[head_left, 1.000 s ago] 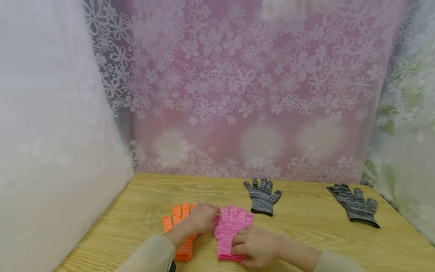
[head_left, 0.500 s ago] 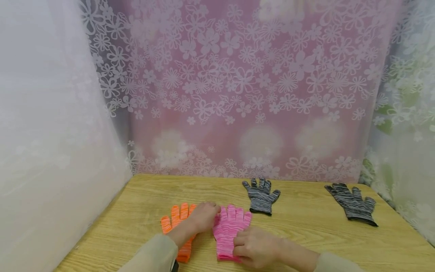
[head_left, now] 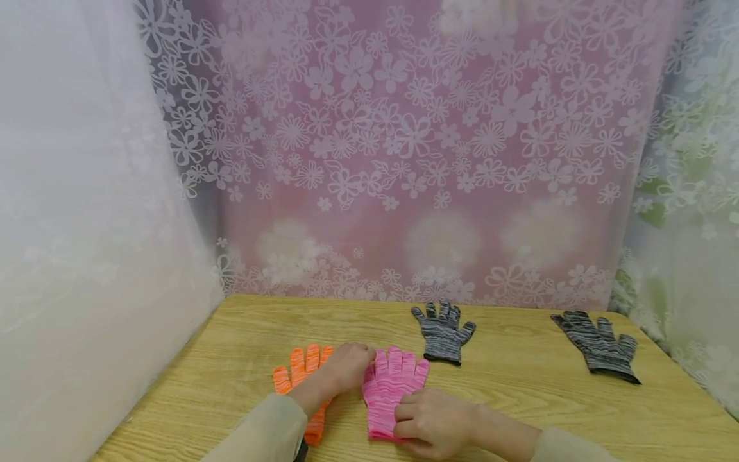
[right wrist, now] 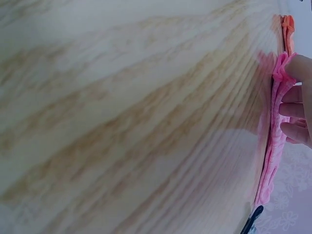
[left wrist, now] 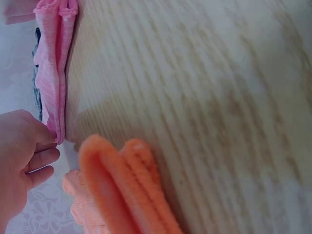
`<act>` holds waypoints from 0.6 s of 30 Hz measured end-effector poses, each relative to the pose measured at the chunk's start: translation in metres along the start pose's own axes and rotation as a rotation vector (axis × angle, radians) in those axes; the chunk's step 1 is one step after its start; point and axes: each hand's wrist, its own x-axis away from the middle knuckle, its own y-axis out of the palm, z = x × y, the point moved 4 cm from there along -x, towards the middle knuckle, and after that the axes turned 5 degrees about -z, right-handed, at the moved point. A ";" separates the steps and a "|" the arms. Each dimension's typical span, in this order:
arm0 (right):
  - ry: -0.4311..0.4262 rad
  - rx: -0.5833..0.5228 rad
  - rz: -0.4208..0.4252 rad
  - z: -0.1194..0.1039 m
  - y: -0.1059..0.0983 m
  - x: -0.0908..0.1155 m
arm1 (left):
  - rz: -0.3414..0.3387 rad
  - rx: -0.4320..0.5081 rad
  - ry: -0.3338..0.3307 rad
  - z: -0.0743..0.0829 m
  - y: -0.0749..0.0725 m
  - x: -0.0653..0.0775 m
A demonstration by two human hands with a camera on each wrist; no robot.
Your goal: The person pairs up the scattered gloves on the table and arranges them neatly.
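Note:
A pink knit glove lies flat on the table, fingers pointing away from me. My left hand pinches the edge of its thumb side; in the left wrist view the fingertips meet the end of the pink glove. At the cuff's right side, my right hand holds the pink fabric, with its thumb at the cuff and fingers on the glove in the right wrist view. An orange knit glove lies to the left, partly hidden beneath my left forearm.
Two grey-black knit gloves lie farther back: one glove behind the pink one, the other glove at the far right. The wooden table ends at a flowered pink curtain, with pale curtains on both sides.
The view has shifted slightly, moving everything a little left in the picture. My right hand has changed position very slightly at the pink cuff; my left hand stays at the glove's thumb side.

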 end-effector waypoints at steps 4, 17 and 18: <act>0.018 -0.010 -0.018 0.000 0.001 0.000 | 0.000 -0.038 -0.003 0.000 0.001 0.000; 0.073 -0.040 0.029 0.009 -0.003 0.005 | 0.142 -0.221 0.144 0.011 -0.022 0.018; 0.074 -0.043 0.045 0.011 -0.003 0.005 | 0.159 -0.219 0.181 0.015 -0.025 0.021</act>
